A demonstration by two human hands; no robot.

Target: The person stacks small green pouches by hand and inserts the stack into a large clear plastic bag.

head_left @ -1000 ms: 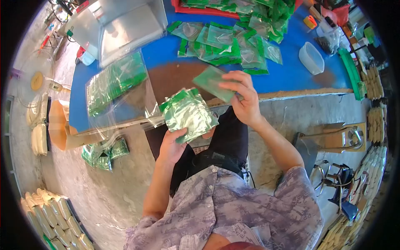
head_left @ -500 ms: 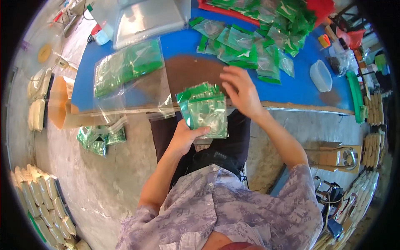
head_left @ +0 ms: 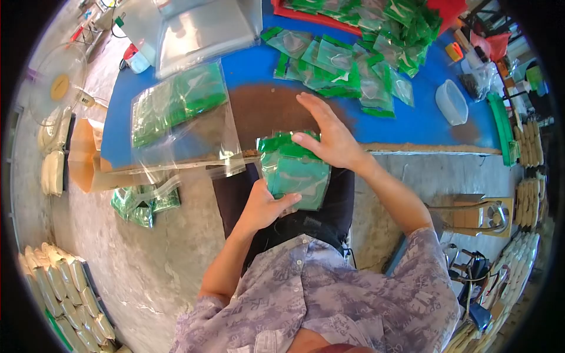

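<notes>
A stack of small clear packets with green edges [head_left: 297, 173] is gripped in my left hand [head_left: 265, 206], its thumb across the lower front, over my lap. My right hand [head_left: 332, 138] is at the stack's top edge, fingers spread and thumb near the green strip; whether the thumb touches it I cannot tell. Left of the stack, a large clear bag [head_left: 179, 103] filled with green packets lies on the blue table [head_left: 247, 65], its open end hanging over the edge. Beyond my hands, loose green packets [head_left: 347, 67] lie in a heap.
Clear plastic sheets [head_left: 206, 35] lie at the back left. A white plastic tub [head_left: 451, 102] stands on the right, near a green strip [head_left: 502, 129]. A red tray [head_left: 318, 19] holds more packets. Below the table's left side, green packets [head_left: 144, 206] rest on the floor.
The single packet earlier in my right hand is no longer there. My right hand has come down to the stack's top edge. The stack in my left hand has turned more upright.
</notes>
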